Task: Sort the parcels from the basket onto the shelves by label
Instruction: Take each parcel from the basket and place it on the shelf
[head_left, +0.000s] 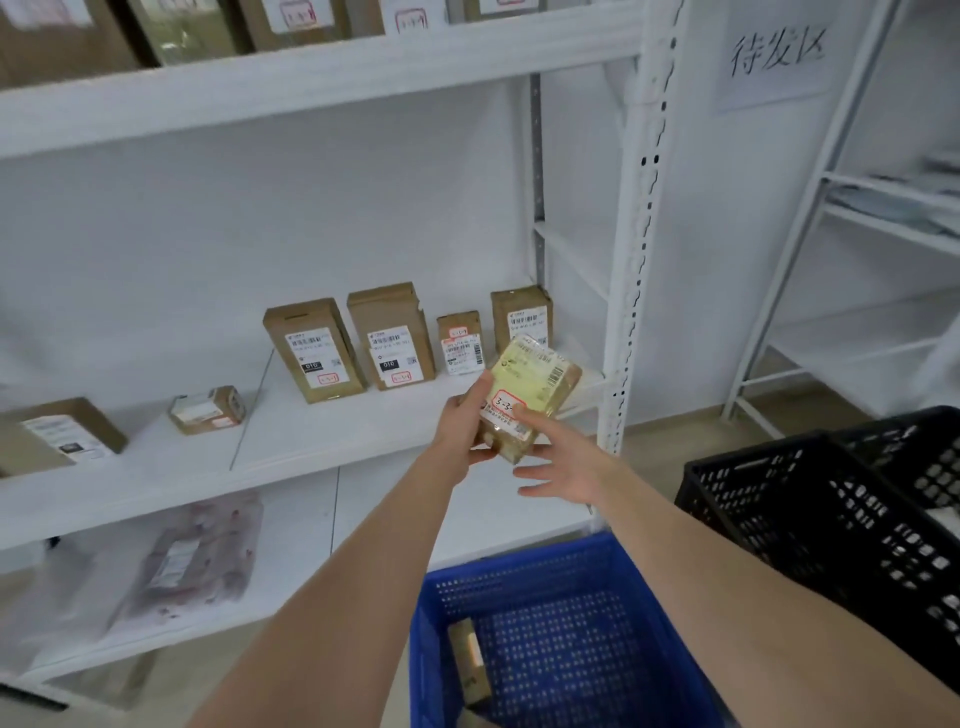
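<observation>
Forearms (363, 597) rise from the bottom edge to mid-frame: the left hand (467, 431) grips a tan parcel (535, 384) by its lower end, and the right hand (563, 470), fingers spread, touches its label. Just behind is the white shelf (337, 436) with upright boxes (311, 348). The blue basket (519, 577) sits bottom centre.

The shelf (322, 447) is white. Along its back edge stand brown cardboard boxes (311, 322) with white labels, black barcodes and small red-outlined stickers. The parcel (530, 395) by its front right corner is tan, with a pale yellow label, black barcode stripes and a red-bordered white sticker. The basket (519, 582) is blue, dotted with a grid of small holes. The crate (779, 499) is black latticework. The sign (774, 52) is white with black characters.
</observation>
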